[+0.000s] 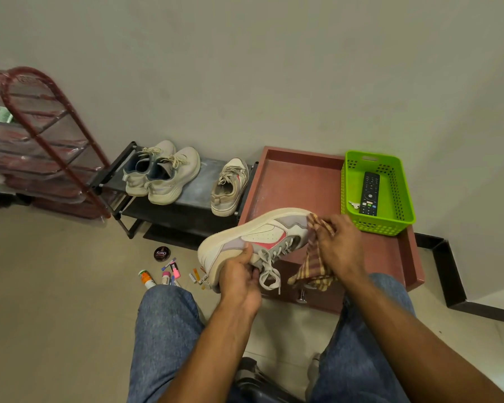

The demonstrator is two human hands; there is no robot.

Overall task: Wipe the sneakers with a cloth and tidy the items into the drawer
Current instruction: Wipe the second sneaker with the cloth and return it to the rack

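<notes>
I hold the sneaker (pixel 256 239) up on its side over the drawer's (pixel 300 181) near edge; it feels light and stiff enough, so my left hand (pixel 239 279) grips its collar by the loose laces. My right hand (pixel 339 242) bunches the soft, limp checked cloth (pixel 313 266) against the toe.

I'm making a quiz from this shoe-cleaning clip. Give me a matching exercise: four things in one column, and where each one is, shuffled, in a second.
Things:
1. remote control
2. checked cloth
3. polish tin
4. grey sneaker pair

Places:
A. on the floor, near the markers
B. on the black shoe rack
C. in the green basket
D. in the right hand, against the sneaker held by the left hand

Pairs: 1-C, 2-D, 3-A, 4-B
</notes>
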